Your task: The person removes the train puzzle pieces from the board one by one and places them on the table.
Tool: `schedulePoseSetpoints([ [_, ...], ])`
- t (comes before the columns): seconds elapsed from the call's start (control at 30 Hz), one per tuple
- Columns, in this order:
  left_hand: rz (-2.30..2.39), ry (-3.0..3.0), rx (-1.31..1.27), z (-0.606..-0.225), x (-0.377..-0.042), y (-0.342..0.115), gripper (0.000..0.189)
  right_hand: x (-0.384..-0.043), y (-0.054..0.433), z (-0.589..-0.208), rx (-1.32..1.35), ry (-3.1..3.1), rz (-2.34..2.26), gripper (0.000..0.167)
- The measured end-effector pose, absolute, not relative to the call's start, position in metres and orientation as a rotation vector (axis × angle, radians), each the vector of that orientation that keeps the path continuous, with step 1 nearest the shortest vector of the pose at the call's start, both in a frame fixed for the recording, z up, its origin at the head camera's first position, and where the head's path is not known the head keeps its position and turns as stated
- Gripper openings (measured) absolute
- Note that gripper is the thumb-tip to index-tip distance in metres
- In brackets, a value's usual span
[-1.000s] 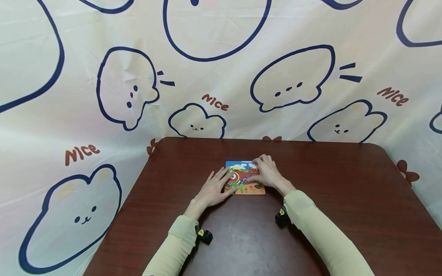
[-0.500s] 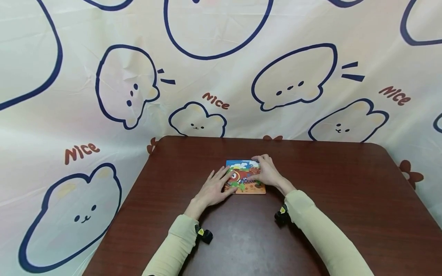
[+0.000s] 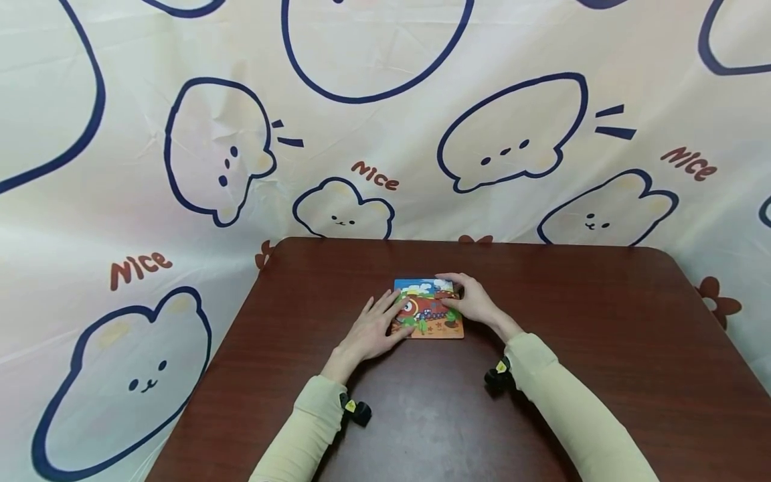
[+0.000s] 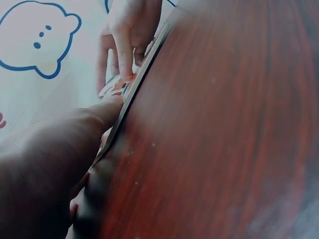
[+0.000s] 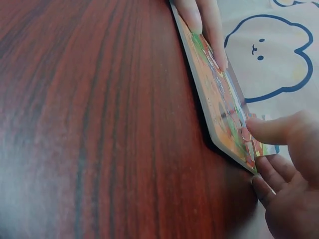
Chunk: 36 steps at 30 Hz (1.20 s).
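Note:
A square picture puzzle lies flat on the table, with blue sky, a red cartoon figure and orange ground. The left hand rests across its left side with fingers spread straight. At the upper right corner, the right hand pinches a puzzle piece between thumb and fingers. In the right wrist view that piece stands slightly tilted at the puzzle's edge. The right thumb lies over the picture side, and the other fingers curl beneath. Part of the puzzle is hidden under the left hand.
The brown wooden table extends around the puzzle on all sides. Behind it hangs a pale cloth printed with cartoon animals. A small black camera is strapped on the left wrist, another black camera on the right.
The right hand has drawn back to the right, its thumb sliding from the middle of the picture toward the right edge. The left hand and the puzzle stay in place.

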<state>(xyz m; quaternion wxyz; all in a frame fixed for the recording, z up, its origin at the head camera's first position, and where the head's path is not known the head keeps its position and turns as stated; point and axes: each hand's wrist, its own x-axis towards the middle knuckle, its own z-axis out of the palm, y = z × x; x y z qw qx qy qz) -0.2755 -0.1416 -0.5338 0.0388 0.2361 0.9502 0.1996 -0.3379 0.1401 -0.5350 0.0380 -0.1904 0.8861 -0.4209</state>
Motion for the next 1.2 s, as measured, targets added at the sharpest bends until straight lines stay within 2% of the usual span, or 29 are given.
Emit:
schedulePoseSetpoints([
  [0.3,0.625,2.916,0.711,-0.533,-0.276,-0.141,0.076,-0.336,0.144,-0.53,-0.53,2.684,-1.356,0.059],
  [0.93,0.611,2.915,0.715,-0.536,-0.276,-0.142,0.076,-0.337,0.153,-0.534,-0.516,2.541,-1.567,0.05],
  [1.2,0.624,2.911,0.713,-0.534,-0.275,-0.142,0.076,-0.337,0.155,-0.537,-0.515,2.585,-1.523,0.051],
])
